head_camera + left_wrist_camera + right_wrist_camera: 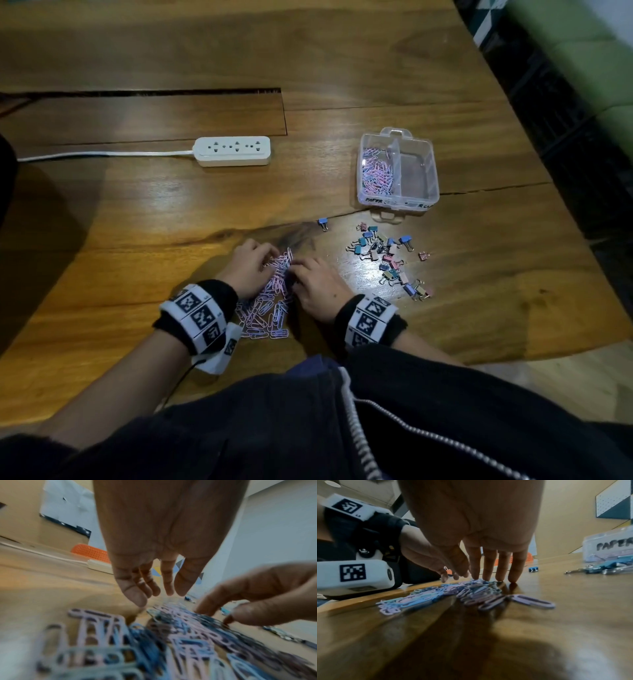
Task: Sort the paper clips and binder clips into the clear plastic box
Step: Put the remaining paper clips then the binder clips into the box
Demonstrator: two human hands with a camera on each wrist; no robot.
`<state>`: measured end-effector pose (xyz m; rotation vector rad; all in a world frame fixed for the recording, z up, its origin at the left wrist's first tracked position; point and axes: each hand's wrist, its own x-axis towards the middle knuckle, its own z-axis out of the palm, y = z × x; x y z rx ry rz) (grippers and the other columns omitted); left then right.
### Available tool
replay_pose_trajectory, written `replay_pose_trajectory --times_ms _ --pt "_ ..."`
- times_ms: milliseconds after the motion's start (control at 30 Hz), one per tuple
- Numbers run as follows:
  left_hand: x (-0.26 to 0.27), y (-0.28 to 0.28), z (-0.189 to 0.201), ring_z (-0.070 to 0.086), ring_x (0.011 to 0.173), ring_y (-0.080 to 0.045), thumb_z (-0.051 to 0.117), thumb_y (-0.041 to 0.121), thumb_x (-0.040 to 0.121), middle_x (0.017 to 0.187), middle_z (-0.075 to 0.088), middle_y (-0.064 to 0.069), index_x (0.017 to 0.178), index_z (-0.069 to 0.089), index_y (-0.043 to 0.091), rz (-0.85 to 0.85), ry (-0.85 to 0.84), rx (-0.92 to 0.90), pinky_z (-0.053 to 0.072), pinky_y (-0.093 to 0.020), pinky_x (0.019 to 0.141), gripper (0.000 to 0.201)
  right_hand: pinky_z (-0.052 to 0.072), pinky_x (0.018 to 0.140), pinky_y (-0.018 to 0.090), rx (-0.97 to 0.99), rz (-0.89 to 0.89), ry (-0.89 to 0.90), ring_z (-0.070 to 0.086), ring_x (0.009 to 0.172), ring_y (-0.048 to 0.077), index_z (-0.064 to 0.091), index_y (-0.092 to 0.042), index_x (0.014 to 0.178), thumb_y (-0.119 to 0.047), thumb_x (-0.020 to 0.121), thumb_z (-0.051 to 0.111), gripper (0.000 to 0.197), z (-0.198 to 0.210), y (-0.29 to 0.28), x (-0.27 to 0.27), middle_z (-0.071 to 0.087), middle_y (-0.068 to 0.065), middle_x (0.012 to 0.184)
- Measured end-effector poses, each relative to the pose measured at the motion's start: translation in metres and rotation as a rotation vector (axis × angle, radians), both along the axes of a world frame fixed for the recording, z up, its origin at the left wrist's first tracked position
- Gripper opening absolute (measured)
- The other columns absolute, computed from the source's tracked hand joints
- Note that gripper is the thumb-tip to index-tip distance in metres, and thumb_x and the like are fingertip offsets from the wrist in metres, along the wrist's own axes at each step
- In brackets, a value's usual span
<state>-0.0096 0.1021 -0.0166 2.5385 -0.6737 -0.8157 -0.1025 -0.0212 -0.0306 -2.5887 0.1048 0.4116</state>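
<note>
A pile of pink and blue paper clips (269, 308) (171, 635) (453, 593) lies on the wooden table in front of me. My left hand (265, 262) (154, 589) hangs over its far end with straight fingers. My right hand (296, 272) (489, 577) faces it, fingertips pressing on the pile and the table. Neither hand holds a clip. The clear plastic box (434, 171) (606, 543) stands open at the far right, with paper clips (376, 171) in its left compartment and a bare right one. Coloured binder clips (390, 260) (599, 568) lie scattered in front of it.
A lone blue binder clip (323, 223) (533, 569) lies left of the scatter. A white power strip (233, 150) with its cord lies at the far left of centre. The table edge (555, 171) runs down the right side.
</note>
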Motion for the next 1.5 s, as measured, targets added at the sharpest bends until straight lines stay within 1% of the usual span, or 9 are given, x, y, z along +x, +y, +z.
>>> replay_pose_trajectory --times_ms 100,300,500,633,800,1133,1233,1367,1500 --pt "0.008 0.013 0.001 0.039 0.124 -0.026 0.053 0.021 0.09 0.133 0.041 -0.012 0.125 0.048 0.015 0.13 -0.077 0.045 0.036 -0.037 0.106 0.037 0.033 0.107 0.04 -0.018 -0.075 -0.061 0.036 0.125 0.023 0.045 -0.012 0.126 -0.015 0.089 0.043 0.037 0.001 -0.008 0.007 0.043 0.007 0.136" --pt "0.011 0.02 0.001 0.04 0.122 -0.029 0.053 0.02 0.088 0.133 0.04 -0.014 0.128 0.044 0.014 0.252 -0.122 0.169 0.039 -0.038 0.102 0.041 0.015 0.113 0.049 -0.181 -0.06 0.103 0.009 0.142 0.025 0.02 -0.019 0.142 -0.035 0.093 0.039 0.055 0.001 -0.018 0.038 0.01 0.003 0.155" --pt "-0.008 0.022 0.001 0.048 0.114 -0.022 0.053 0.019 0.09 0.125 0.047 -0.01 0.118 0.054 0.013 0.068 0.055 -0.005 0.039 -0.027 0.095 0.028 0.019 0.115 0.043 0.0 0.086 0.016 0.022 0.139 0.02 0.046 -0.016 0.129 -0.021 0.094 0.039 0.036 0.0 -0.017 0.0 0.032 0.001 0.149" --pt "-0.008 0.048 0.008 0.034 0.129 -0.028 0.074 0.033 0.071 0.138 0.035 -0.01 0.128 0.045 0.021 0.162 0.043 0.127 0.036 -0.046 0.107 0.065 0.026 0.111 0.034 0.114 -0.06 -0.071 0.036 0.128 0.02 0.048 -0.013 0.127 -0.021 0.09 0.049 0.038 0.01 -0.03 -0.038 0.045 0.005 0.137" --pt "-0.023 0.065 0.015 0.029 0.134 -0.032 0.086 0.025 0.053 0.147 0.022 -0.01 0.139 0.026 0.026 0.134 0.16 0.348 0.037 -0.046 0.108 0.105 0.031 0.104 0.034 -0.015 -0.128 0.154 0.031 0.122 0.021 0.037 -0.023 0.131 -0.027 0.076 0.067 0.063 0.02 -0.038 -0.06 0.036 0.006 0.132" --pt "-0.041 0.016 0.002 0.048 0.094 -0.018 0.078 0.013 0.068 0.121 0.044 -0.008 0.115 0.047 0.013 0.06 0.116 0.0 0.043 -0.027 0.086 0.056 0.036 0.101 0.026 0.178 -0.266 0.001 0.045 0.111 0.021 0.043 -0.011 0.13 -0.005 0.085 0.055 0.047 0.006 -0.012 -0.028 0.042 0.012 0.122" --pt "-0.039 0.009 0.002 0.041 0.123 -0.021 0.077 0.02 0.069 0.134 0.037 -0.007 0.13 0.039 0.018 0.066 -0.007 0.017 0.039 -0.033 0.103 0.072 0.033 0.103 0.028 0.188 -0.347 0.029 0.041 0.118 0.022 0.039 -0.014 0.132 -0.014 0.083 0.06 0.053 0.008 -0.021 -0.021 0.038 0.009 0.127" --pt "-0.027 0.006 0.008 0.018 0.138 -0.027 0.08 0.033 0.063 0.151 0.018 -0.005 0.146 0.014 0.027 -0.076 -0.022 0.18 0.027 -0.043 0.111 0.105 0.032 0.105 0.038 0.007 -0.178 0.159 0.031 0.125 0.024 0.023 -0.025 0.14 -0.047 0.063 0.073 0.094 0.01 -0.028 -0.029 0.031 0.009 0.135" --pt "-0.028 -0.009 0.004 0.026 0.133 -0.026 0.071 0.032 0.074 0.148 0.026 -0.003 0.144 0.024 0.027 -0.267 -0.12 0.222 0.033 -0.038 0.108 0.084 0.035 0.099 0.038 -0.145 -0.049 0.106 0.031 0.121 0.025 0.018 -0.029 0.14 -0.054 0.06 0.073 0.101 0.001 -0.02 -0.022 0.03 0.008 0.137"
